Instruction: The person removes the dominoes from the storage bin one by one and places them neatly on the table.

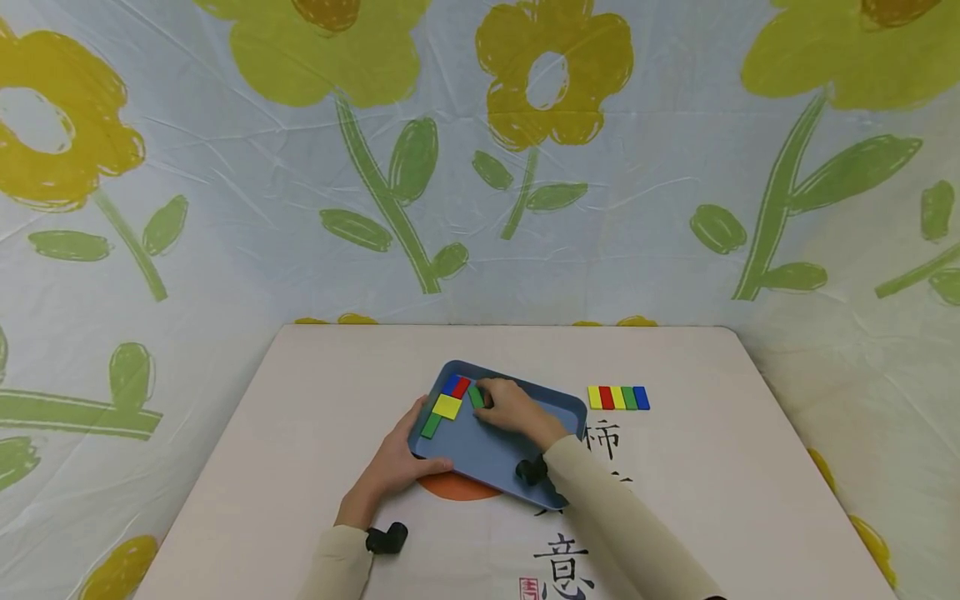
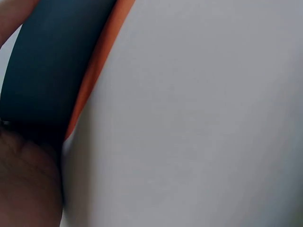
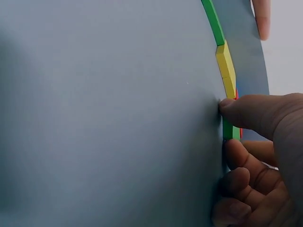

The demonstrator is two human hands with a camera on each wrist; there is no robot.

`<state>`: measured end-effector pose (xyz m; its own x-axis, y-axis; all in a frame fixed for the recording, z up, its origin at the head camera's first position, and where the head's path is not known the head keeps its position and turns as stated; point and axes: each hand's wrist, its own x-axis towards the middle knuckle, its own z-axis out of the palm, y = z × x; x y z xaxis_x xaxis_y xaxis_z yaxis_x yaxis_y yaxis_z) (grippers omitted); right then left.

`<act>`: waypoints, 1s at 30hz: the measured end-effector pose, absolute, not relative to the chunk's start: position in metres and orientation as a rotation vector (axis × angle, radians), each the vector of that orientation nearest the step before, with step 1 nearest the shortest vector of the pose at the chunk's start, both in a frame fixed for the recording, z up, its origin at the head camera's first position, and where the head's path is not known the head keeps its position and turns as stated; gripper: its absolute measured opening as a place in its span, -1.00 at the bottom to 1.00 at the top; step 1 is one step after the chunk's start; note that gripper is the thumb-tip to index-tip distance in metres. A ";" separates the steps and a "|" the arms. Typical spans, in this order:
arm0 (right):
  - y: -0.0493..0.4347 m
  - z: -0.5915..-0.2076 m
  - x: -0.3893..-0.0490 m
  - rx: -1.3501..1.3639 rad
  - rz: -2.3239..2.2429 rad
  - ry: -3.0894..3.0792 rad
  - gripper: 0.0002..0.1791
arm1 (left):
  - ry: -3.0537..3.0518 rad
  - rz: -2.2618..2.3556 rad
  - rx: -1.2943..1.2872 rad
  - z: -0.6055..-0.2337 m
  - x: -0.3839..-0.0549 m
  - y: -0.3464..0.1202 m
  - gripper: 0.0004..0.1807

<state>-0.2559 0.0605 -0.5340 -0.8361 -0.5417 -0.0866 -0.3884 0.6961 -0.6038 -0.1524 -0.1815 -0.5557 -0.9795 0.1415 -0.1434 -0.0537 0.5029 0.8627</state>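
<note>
A blue-grey tray (image 1: 487, 454) lies at an angle on the table. My left hand (image 1: 396, 458) holds its left end, thumb by the near rim and fingers along the outer side. In the left wrist view, the tray's dark wall (image 2: 52, 61) runs past the palm (image 2: 28, 184). Inside the tray, my right hand (image 1: 517, 408) pinches a green block (image 1: 476, 397) between thumb and fingers. Left of that block stand a blue block (image 1: 450, 384) and a red block (image 1: 462, 387), then yellow blocks (image 1: 447, 407) and another green block (image 1: 431, 426) nearer me.
Right of the tray, a row of yellow, red, green and blue blocks (image 1: 618, 398) lies on the table (image 1: 720, 467). Black characters (image 1: 564, 567) and an orange disc (image 1: 457, 487) mark the table cover. Behind hangs a flower-printed cloth (image 1: 600, 250).
</note>
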 end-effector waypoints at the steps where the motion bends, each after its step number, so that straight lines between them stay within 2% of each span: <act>1: 0.060 -0.534 -0.256 -0.744 -0.860 2.652 -0.41 | 2.547 1.469 0.081 -0.556 -0.152 -0.182 0.33; 17: 0.068 -0.525 -0.249 -0.796 -0.906 2.688 -0.50 | 2.523 1.447 0.137 -0.556 -0.154 -0.184 0.34; 30: 0.091 -0.502 -0.238 -0.669 -1.068 2.660 -0.47 | 2.530 1.460 0.147 -0.556 -0.153 -0.184 0.33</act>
